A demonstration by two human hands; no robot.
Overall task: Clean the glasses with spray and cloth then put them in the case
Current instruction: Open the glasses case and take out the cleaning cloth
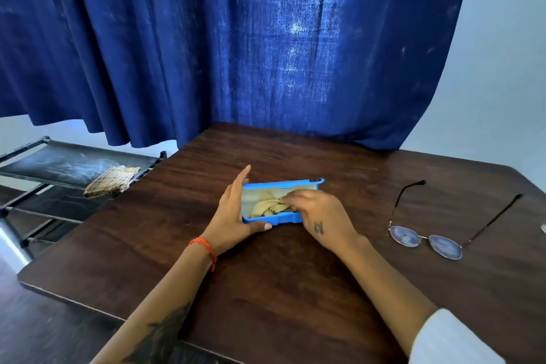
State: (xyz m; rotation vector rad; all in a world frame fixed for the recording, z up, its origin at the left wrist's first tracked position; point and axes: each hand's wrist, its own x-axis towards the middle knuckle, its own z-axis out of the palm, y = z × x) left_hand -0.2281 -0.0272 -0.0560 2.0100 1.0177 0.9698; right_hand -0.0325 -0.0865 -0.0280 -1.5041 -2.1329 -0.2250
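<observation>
A blue glasses case [283, 186] lies open in the middle of the dark wooden table [266, 289]. A yellowish cloth [264, 206] is crumpled inside it. My left hand [233, 216] holds the case's left end, thumb along the front edge and fingers straight up along the side. My right hand [316, 213] reaches into the case and pinches the cloth with its fingertips. The glasses [425, 241] lie on the table to the right, lenses toward me and temples unfolded, away from both hands. No spray bottle is in view.
A blue curtain [236, 38] hangs behind the table. To the left stands a black metal rack [44, 168] with a checked cloth [109, 180] on it. A small pale object [543, 227] shows at the right frame edge.
</observation>
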